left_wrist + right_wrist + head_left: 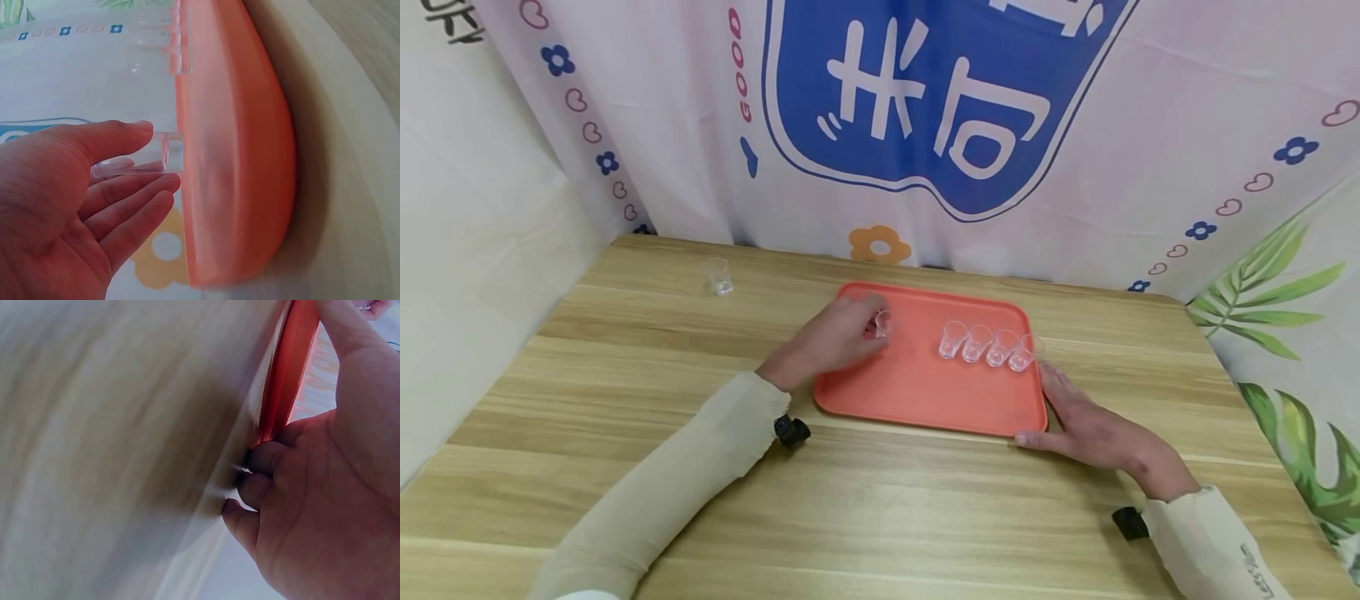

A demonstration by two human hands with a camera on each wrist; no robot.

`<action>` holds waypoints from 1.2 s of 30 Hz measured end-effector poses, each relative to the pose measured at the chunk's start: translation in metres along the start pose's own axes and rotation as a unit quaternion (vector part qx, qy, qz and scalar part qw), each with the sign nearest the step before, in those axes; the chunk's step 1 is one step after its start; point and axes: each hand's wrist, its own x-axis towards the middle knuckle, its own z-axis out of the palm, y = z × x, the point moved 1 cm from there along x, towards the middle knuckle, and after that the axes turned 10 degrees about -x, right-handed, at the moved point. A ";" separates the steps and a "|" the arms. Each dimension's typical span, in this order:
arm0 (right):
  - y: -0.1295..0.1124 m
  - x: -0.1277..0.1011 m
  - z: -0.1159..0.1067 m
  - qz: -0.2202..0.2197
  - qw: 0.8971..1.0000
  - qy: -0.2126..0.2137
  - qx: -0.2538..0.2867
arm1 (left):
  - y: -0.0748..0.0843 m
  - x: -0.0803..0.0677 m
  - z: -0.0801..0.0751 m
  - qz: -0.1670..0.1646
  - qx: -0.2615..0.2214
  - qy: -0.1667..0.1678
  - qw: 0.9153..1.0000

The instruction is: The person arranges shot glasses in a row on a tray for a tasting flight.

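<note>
Printed cloth with a blue emblem hangs behind a wooden tabletop (625,350), on which an orange tray (925,392) is set near the middle. A small clear cup (882,322) is pinched by the left hand (835,337) over the tray's left part; in the left wrist view the cup lies between the thumb and fingers (134,206), its base at the tray surface. A row of four clear cups (987,344) stands along the tray's right half, touching one another. The right hand (1093,429) is laid against the tray's right edge and near right corner, thumb along the near rim, fingers curled at the edge. One more cup (719,276) stands alone near the tabletop's far left corner.
</note>
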 end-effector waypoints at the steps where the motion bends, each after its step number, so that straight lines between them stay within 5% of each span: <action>1: 0.000 0.000 0.000 0.000 1.000 0.000 0.000 | 0.001 0.001 0.001 0.002 0.002 0.000 1.000; 28: 0.000 0.002 0.000 0.000 1.000 -0.002 0.000 | 0.021 0.025 0.033 0.034 0.019 -0.013 0.999; 36: -0.001 0.001 -0.001 0.006 1.000 -0.009 0.001 | 0.021 0.028 0.037 0.019 0.011 -0.021 1.000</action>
